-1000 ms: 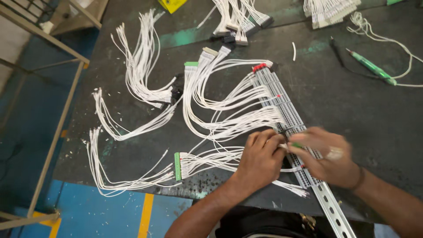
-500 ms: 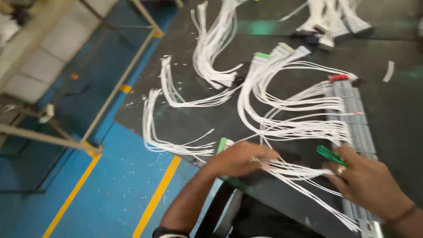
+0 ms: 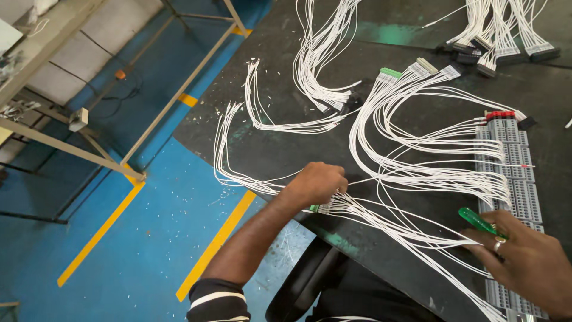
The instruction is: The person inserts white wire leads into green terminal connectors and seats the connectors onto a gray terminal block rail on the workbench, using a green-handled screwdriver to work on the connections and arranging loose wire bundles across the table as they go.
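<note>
My left hand (image 3: 319,182) is closed over a green connector (image 3: 317,208) at the near edge of the black table (image 3: 280,149); a bundle of thin white wires (image 3: 411,229) fans from it to the right. My right hand (image 3: 524,259) holds a green-handled screwdriver (image 3: 479,222) and rests over a long grey terminal strip (image 3: 512,179) on a metal rail. More white wires (image 3: 417,149) loop from the strip up to small green and grey connectors (image 3: 417,68).
Further white wire harnesses (image 3: 322,53) and dark connectors (image 3: 506,50) lie across the far part of the table. To the left is a blue floor with yellow lines (image 3: 214,244) and a metal frame (image 3: 137,173). A black chair part (image 3: 304,286) sits under the table edge.
The view has swung left and down. My left hand has moved left along the wire bundle to the green connector at the table edge. My right hand stays by the terminal strip with the screwdriver.
</note>
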### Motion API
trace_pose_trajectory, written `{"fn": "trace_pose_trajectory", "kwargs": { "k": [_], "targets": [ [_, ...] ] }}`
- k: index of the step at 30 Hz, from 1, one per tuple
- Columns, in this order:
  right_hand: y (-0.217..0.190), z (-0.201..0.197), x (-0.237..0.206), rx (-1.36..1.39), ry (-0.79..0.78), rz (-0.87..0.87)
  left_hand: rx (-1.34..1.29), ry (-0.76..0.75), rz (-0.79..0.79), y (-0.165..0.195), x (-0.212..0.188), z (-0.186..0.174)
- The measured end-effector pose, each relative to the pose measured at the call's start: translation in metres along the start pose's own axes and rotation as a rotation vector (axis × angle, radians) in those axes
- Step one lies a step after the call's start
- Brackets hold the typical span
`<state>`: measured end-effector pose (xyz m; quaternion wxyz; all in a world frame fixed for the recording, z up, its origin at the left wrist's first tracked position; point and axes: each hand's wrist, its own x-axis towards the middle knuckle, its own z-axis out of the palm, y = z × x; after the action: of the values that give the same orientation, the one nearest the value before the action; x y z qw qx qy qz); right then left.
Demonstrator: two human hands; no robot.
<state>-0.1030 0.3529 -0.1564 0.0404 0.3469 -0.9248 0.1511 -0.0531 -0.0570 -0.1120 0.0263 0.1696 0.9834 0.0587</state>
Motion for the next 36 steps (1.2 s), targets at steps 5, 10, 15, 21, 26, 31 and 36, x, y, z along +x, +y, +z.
{"fn": "trace_pose_trajectory", "kwargs": {
  "k": [5,10,15,21,26,31,36],
  "targets": [
    [0.001,0.0,-0.001,0.065,0.053,-0.041,-0.014,-0.051,-0.022,-0.005,-0.004,-0.003],
    [0.002,0.0,0.0,0.067,0.031,-0.043,0.152,-0.053,0.069,0.001,-0.004,-0.002],
    [0.001,-0.001,-0.001,0.093,0.045,-0.043,0.25,-0.029,0.113,0.009,-0.004,0.007],
    [0.001,-0.002,0.001,0.122,0.072,-0.049,0.202,0.053,0.18,0.008,-0.007,0.008],
    [0.003,-0.003,0.001,0.071,-0.039,0.004,0.116,0.108,0.265,0.005,-0.016,0.007],
    [-0.001,-0.004,0.0,0.173,0.068,-0.031,0.269,0.081,0.207,0.017,-0.015,0.016],
    [-0.004,-0.006,0.0,0.16,0.084,-0.043,0.399,0.016,0.244,0.03,-0.005,0.027]
  ]
}}
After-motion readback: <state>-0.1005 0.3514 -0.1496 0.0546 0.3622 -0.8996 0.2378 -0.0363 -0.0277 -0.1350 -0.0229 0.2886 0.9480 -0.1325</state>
